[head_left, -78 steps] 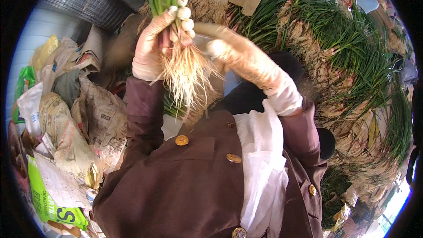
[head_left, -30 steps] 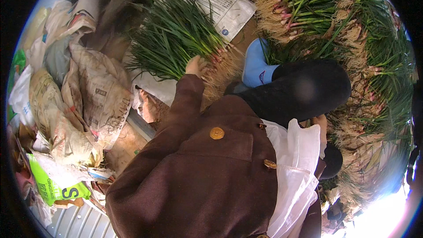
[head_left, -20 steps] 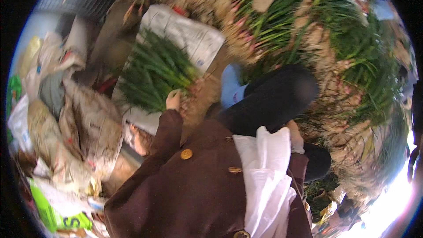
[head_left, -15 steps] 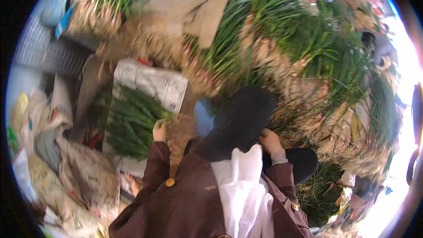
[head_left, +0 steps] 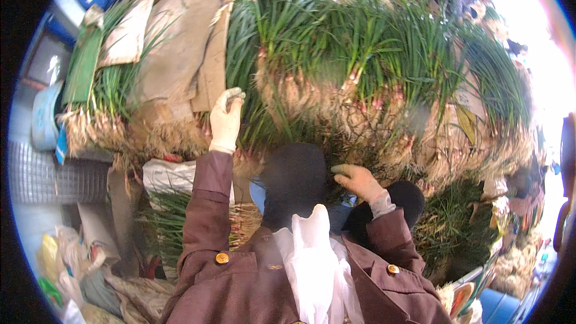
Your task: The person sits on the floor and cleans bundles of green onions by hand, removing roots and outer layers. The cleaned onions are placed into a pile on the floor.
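Note:
My left hand [head_left: 225,121], in a pale glove, is raised in front of the cardboard's right edge, its thumb and curled fingers apart with nothing seen between them. Behind it lie long-leaved green onions [head_left: 300,30] with pinkish white bases and shaggy tan roots, in a wide heap. My right hand [head_left: 360,182], also gloved, is beside my dark-clad knee, fingers stretched leftward and nothing visible in them. It is close to the roots at the heap's near edge. More green onions [head_left: 171,219] lie on a printed white sheet [head_left: 168,175] at my left, partly behind my sleeve.
Brown cardboard [head_left: 171,42] and a green piece [head_left: 84,63] cover part of the heap at the far left. A light blue tub [head_left: 47,117] and ridged grey material [head_left: 54,174] stand left. Crumpled sacks [head_left: 90,264] lie near left. Loose greens [head_left: 456,222] lie right of my knee.
My left hand has left the onions on the printed sheet and moved up and forward to the cardboard. My right hand has shifted slightly left, fingers now extended. The view has tilted toward the heap.

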`<action>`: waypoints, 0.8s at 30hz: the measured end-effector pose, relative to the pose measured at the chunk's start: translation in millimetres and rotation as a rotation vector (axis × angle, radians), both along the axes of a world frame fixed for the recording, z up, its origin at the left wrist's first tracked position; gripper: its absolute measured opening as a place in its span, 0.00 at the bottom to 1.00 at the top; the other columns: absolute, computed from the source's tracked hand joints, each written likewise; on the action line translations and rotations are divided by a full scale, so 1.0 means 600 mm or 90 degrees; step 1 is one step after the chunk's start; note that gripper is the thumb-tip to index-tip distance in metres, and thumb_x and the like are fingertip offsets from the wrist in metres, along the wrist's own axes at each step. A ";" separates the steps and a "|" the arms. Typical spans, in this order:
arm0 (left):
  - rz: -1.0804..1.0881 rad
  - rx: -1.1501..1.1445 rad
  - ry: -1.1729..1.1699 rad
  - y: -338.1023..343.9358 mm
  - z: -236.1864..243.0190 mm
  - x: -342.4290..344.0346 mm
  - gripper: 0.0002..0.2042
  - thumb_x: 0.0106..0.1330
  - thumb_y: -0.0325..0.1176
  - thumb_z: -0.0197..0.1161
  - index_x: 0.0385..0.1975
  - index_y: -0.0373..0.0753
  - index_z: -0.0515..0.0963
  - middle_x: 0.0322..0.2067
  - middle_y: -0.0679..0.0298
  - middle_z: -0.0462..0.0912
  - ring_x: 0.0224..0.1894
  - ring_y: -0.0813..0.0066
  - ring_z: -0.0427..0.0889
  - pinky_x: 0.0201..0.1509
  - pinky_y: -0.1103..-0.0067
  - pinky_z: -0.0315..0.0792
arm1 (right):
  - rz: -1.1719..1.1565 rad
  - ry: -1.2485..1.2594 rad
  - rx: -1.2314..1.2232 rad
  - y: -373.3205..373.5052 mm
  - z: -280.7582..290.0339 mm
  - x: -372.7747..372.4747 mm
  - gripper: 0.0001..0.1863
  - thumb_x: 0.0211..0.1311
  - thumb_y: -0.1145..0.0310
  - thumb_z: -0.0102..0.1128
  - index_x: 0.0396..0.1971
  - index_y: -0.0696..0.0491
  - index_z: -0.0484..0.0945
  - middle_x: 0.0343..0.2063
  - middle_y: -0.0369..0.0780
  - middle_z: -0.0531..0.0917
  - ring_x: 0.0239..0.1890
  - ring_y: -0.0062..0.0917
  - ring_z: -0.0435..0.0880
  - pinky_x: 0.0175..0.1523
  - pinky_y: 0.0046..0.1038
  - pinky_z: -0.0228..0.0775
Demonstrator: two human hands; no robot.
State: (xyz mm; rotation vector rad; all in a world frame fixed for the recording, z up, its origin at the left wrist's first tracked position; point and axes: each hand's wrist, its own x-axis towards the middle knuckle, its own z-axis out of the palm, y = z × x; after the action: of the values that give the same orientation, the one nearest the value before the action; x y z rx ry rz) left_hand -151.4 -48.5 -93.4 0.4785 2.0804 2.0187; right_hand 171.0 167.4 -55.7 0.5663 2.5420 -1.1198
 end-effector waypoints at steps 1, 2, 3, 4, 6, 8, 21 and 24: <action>-0.021 0.022 0.005 0.032 0.006 -0.008 0.12 0.68 0.24 0.55 0.50 0.33 0.76 0.44 0.59 0.83 0.47 0.75 0.81 0.55 0.80 0.72 | -0.022 0.011 -0.045 0.010 0.009 -0.007 0.22 0.62 0.56 0.56 0.52 0.53 0.79 0.49 0.45 0.82 0.53 0.39 0.80 0.59 0.33 0.69; -0.032 -0.016 0.003 0.066 0.023 -0.013 0.13 0.68 0.24 0.56 0.51 0.34 0.76 0.46 0.60 0.82 0.49 0.75 0.80 0.58 0.79 0.71 | -0.044 0.033 -0.078 0.025 0.010 -0.014 0.22 0.63 0.56 0.55 0.52 0.53 0.79 0.50 0.45 0.82 0.54 0.38 0.79 0.60 0.33 0.69; -0.056 -0.052 0.042 0.092 0.031 -0.027 0.15 0.68 0.28 0.57 0.53 0.34 0.75 0.48 0.61 0.82 0.52 0.74 0.79 0.59 0.78 0.70 | -0.059 0.053 -0.113 0.037 0.016 -0.028 0.23 0.64 0.55 0.54 0.53 0.53 0.78 0.51 0.45 0.81 0.55 0.37 0.79 0.61 0.32 0.68; -0.058 -0.115 0.071 0.121 0.038 -0.040 0.17 0.67 0.31 0.58 0.55 0.35 0.74 0.50 0.58 0.82 0.53 0.69 0.80 0.60 0.76 0.70 | -0.078 0.091 -0.132 0.051 0.022 -0.046 0.23 0.64 0.55 0.54 0.53 0.53 0.78 0.52 0.45 0.81 0.55 0.36 0.79 0.61 0.32 0.68; -0.045 -0.200 0.129 0.169 0.022 -0.095 0.21 0.66 0.37 0.58 0.57 0.35 0.73 0.53 0.53 0.80 0.55 0.61 0.79 0.61 0.73 0.69 | -0.116 0.135 -0.173 0.061 0.067 -0.116 0.24 0.65 0.55 0.54 0.55 0.54 0.77 0.54 0.44 0.80 0.58 0.35 0.77 0.63 0.32 0.66; -0.067 -0.314 0.192 0.227 0.025 -0.121 0.25 0.66 0.44 0.56 0.59 0.37 0.71 0.55 0.49 0.77 0.57 0.52 0.76 0.63 0.68 0.68 | -0.122 0.229 -0.123 0.089 0.073 -0.182 0.26 0.66 0.53 0.53 0.57 0.55 0.75 0.57 0.47 0.77 0.61 0.35 0.74 0.66 0.33 0.63; -0.226 -0.551 -0.087 0.329 0.023 -0.184 0.48 0.60 0.70 0.49 0.61 0.23 0.66 0.57 0.38 0.72 0.63 0.47 0.70 0.65 0.69 0.63 | -0.295 0.050 -0.082 0.219 -0.104 -0.457 0.51 0.60 0.25 0.37 0.52 0.65 0.74 0.50 0.60 0.77 0.55 0.51 0.76 0.59 0.40 0.66; -0.168 -0.536 -0.004 0.330 0.016 -0.167 0.47 0.61 0.68 0.51 0.62 0.24 0.65 0.60 0.39 0.70 0.66 0.50 0.68 0.67 0.69 0.61 | -0.313 0.109 -0.178 0.203 -0.119 -0.464 0.56 0.54 0.23 0.44 0.56 0.68 0.70 0.54 0.60 0.75 0.59 0.49 0.74 0.61 0.38 0.64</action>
State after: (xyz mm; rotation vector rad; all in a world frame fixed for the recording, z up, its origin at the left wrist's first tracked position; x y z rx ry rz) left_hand -251.6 149.4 -83.7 0.5261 2.4377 0.8687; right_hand -107.4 289.3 -127.2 1.0961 2.3778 -1.7211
